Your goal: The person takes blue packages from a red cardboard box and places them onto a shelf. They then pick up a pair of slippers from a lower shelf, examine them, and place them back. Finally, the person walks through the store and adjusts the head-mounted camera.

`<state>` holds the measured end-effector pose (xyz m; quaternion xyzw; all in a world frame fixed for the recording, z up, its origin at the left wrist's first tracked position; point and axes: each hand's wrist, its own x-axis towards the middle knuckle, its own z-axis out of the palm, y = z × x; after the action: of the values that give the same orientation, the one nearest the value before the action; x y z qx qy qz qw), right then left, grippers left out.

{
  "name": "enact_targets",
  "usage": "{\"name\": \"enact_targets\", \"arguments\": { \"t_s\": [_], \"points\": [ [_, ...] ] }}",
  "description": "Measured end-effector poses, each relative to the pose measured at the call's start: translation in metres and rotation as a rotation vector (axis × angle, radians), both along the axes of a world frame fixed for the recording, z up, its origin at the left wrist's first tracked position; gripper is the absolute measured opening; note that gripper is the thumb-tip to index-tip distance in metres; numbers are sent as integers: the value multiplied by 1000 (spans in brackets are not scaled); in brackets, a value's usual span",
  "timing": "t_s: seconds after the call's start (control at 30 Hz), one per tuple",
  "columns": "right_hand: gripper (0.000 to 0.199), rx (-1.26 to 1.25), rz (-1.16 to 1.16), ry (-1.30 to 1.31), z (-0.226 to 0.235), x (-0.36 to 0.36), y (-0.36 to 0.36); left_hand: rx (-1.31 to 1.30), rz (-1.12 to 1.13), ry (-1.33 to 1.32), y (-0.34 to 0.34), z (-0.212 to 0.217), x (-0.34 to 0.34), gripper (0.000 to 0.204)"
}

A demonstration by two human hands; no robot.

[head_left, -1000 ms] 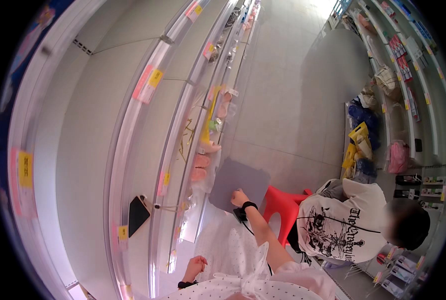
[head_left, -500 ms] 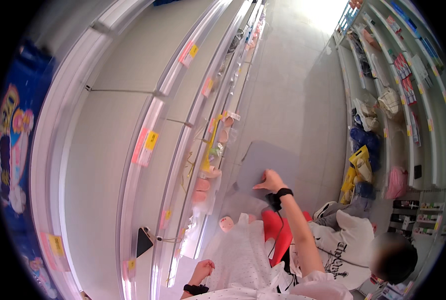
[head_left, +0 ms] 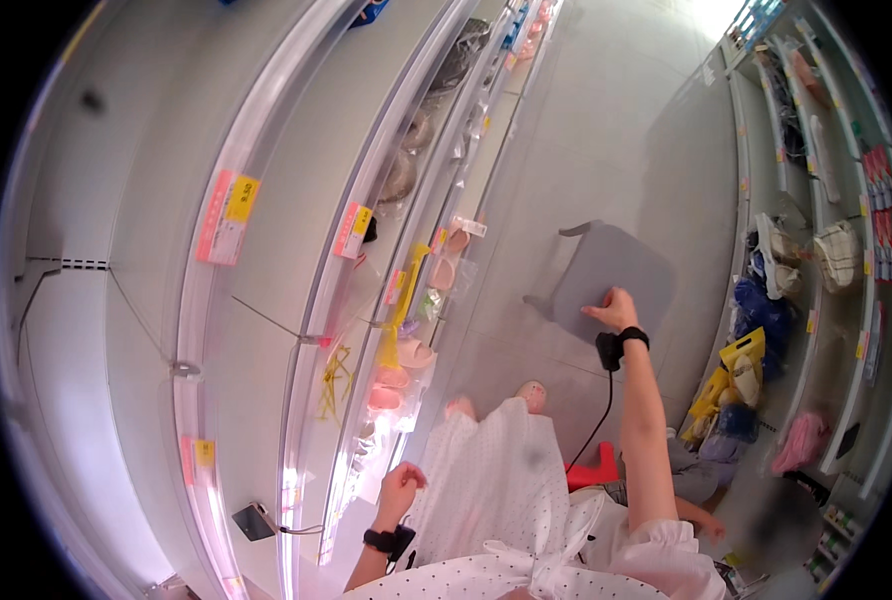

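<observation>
A grey plastic stool (head_left: 606, 265) stands out in the aisle, tilted, with two of its legs pointing left. My right hand (head_left: 618, 310) is on the seat, its fingers bent down and closed on the stool. Near the shelf edge on the left, my left hand (head_left: 401, 490) hangs with loosely bent fingers and nothing in it. Both wrists wear black bands, and a black cable runs from the right one. Below my hands spreads my white dotted dress (head_left: 486, 470).
Shelves with price tags line the left, holding pink slippers (head_left: 391, 385) and a phone (head_left: 256, 520) on a cord. To the right are shelves with bagged goods, including yellow packages (head_left: 731, 370). A person crouches at lower right beside a red stool (head_left: 594, 470).
The grey stool has moved right and slightly farther off with my right hand, and its legs now show. I have turned, so the red stool and the person sit lower in view.
</observation>
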<state>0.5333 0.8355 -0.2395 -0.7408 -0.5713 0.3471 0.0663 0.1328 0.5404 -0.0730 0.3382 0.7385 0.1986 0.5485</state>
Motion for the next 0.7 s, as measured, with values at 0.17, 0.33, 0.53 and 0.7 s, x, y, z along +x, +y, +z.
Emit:
{"name": "enact_targets", "arguments": {
  "t_s": [0.17, 0.33, 0.53, 0.7],
  "points": [
    [52, 97, -40, -30, -21, 31, 39, 414, -395, 432, 130, -23, -9, 23],
    [58, 25, -158, -36, -36, 46, 53, 392, -2, 568, 279, -42, -38, 38],
    [41, 54, -99, -12, -36, 44, 49, 431, 39, 778, 368, -56, -39, 40],
    [27, 198, 6, -5, -9, 42, 13, 457, 29, 812, 401, -65, -35, 42]
  ]
}}
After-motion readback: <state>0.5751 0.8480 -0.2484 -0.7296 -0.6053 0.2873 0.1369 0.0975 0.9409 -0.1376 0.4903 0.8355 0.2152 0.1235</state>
